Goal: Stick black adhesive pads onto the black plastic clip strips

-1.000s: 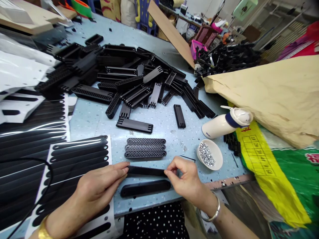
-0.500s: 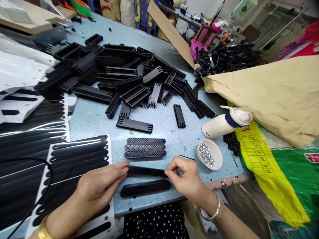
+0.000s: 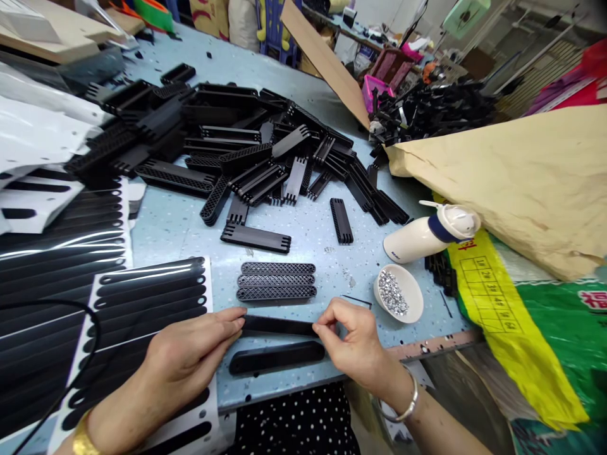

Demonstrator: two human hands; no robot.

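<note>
Between my hands a long black strip [image 3: 279, 325] lies level near the table's front edge. My left hand [image 3: 192, 351] pinches its left end, fingers pressed together. The right end is pinched between thumb and forefinger of my right hand [image 3: 353, 335]. Just below it, nearer the edge, rests a black rounded bar [image 3: 277, 358], touched by neither hand. Three black lattice-sided pieces [image 3: 276, 282] lie side by side just beyond the strip. To the left, a white sheet of black strips [image 3: 152, 294] runs partly under my left forearm.
A large pile of black parts [image 3: 213, 133] spreads over the table's far side. At right stand a bowl of small silvery pieces [image 3: 393, 294] and a tilted white bottle [image 3: 427, 237], beside brown paper [image 3: 512, 183] and a yellow-green bag [image 3: 502, 316]. A black cable [image 3: 90, 316] crosses at left.
</note>
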